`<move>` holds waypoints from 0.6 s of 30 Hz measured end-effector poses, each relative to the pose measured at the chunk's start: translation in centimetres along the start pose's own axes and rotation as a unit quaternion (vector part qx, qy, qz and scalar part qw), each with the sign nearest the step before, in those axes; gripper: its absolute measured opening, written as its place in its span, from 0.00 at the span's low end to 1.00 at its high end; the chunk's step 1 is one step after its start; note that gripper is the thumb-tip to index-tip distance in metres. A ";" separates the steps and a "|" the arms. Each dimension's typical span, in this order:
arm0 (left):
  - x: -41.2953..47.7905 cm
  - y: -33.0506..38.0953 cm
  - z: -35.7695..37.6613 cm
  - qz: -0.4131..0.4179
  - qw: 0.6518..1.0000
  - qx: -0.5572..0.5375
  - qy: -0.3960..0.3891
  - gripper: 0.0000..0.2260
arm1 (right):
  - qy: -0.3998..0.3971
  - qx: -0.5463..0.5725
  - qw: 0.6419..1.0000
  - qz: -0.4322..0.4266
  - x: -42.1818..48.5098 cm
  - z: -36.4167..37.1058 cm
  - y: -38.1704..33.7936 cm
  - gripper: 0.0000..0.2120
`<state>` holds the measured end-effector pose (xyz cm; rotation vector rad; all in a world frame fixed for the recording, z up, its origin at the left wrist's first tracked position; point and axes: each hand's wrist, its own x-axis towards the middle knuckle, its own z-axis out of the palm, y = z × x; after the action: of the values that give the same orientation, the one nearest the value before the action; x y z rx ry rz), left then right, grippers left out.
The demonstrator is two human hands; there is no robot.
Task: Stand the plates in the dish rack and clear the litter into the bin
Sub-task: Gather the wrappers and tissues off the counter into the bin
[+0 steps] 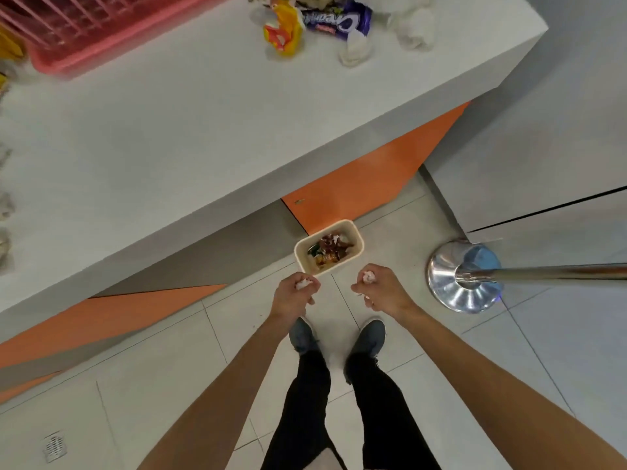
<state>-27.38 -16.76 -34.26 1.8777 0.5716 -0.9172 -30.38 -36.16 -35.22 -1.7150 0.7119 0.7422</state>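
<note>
Tissue [303, 283], white and crumpled, sits clenched in the curled fingers of the left hand [294, 295]; the right hand [381, 293] grips another wad [368, 276]. Both are mid-frame, just below the cream bin [360, 239] holding wrappers [330, 250].

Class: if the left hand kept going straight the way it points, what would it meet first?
Probably the near corner of the cream rectangular bin. The left hand, gripping a crumpled white tissue, points at it, though its height above the rim is unclear.
</note>
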 end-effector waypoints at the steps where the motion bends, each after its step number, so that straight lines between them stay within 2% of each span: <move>1: 1.2 -0.6 0.4 -0.012 1.000 -0.009 -0.007 0.02 | 0.003 0.005 1.000 0.011 1.0 0.3 0.8 0.07; 6: 7.3 -3.1 2.1 -0.093 0.990 -0.103 -0.032 0.05 | 0.015 0.027 0.998 0.047 6.8 2.4 4.8 0.08; 10: 13.0 -5.4 4.0 -0.092 0.992 -0.082 -0.037 0.05 | 0.032 0.047 0.997 0.048 12.5 3.7 7.4 0.09; 14: 19.7 -7.7 5.4 -0.080 0.995 -0.059 -0.021 0.05 | 0.060 0.079 0.994 0.048 18.7 4.4 10.0 0.05; 18: 25.1 -9.2 6.6 -0.078 0.994 -0.072 -0.004 0.10 | 0.079 0.099 0.991 0.042 23.8 4.9 12.2 0.07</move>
<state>-20.90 -18.34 -60.99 1.7175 0.7691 -0.9566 -25.45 -36.58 -61.96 -1.5804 0.9406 0.5768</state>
